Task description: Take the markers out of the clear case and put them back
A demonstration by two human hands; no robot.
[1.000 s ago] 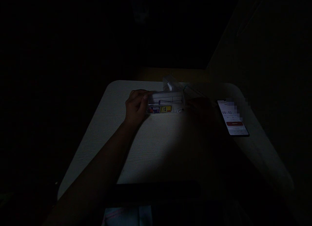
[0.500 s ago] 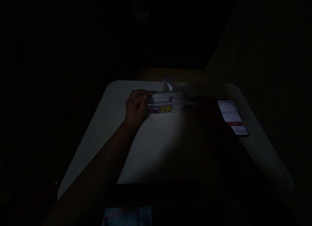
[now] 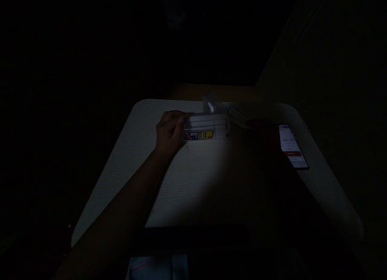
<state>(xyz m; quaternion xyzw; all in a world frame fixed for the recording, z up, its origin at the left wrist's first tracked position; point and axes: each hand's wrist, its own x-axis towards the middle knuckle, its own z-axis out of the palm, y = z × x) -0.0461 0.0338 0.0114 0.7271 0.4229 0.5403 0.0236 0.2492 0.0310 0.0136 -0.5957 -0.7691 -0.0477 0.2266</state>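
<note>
A person's left hand (image 3: 169, 131) steadies a clear plastic box (image 3: 220, 123) on a pale, rounded-corner tabletop (image 3: 181, 183) in a dim room, the fingers bent over the box's left end and the thumb pressed along its near side, partly closed in a light hold. Long white pieces (image 3: 201, 123) lie lengthwise inside the box, and a printed label (image 3: 198, 135) in dark blue and yellow (its small lettering too murky to read) runs along the side facing the wearer. A crumpled-looking clear plastic piece (image 3: 211, 104) stands up just behind the box.

To the right of the box, the right hand (image 3: 263, 131) sits deep in shadow, apart from it; how far its fingers are open, and whether they grip anything, cannot be told. A thin, pale-edged item (image 3: 238, 114) lies between that hand and the box's right end, its far outline faintly lit. Farther right of the box, a lit smartphone (image 3: 295, 155) shows timer digits and a red button, its left part hidden behind the shadowed right arm. Nearer the wearer than the box, below the table's edge, blue-grey fabric (image 3: 155, 268) catches the light.
</note>
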